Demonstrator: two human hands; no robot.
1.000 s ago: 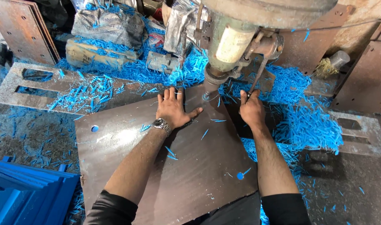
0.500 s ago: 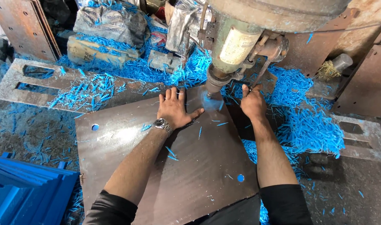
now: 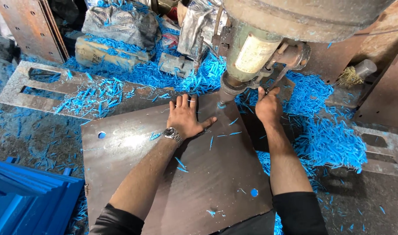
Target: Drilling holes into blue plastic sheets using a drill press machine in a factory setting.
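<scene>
Directly under a press head (image 3: 233,89), the left hand (image 3: 186,118) lies flat with fingers spread on a brown metal sheet (image 3: 173,174), nearer its top edge than the right hand (image 3: 268,106), whose curled fingers touch a lever (image 3: 278,76).

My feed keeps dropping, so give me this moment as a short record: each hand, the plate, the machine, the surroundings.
left hand: flat, palm down on the plate, wristwatch on the wrist
right hand: at the plate's far right edge, beside the machine head; grip unclear
plate: brown metal sheet with round holes showing blue, lying flat under the press
press: worn green and rusty head, tip down at the plate's far edge
shavings: blue slivers heaped around and scattered on the plate
blue panels: stacked at lower left
</scene>
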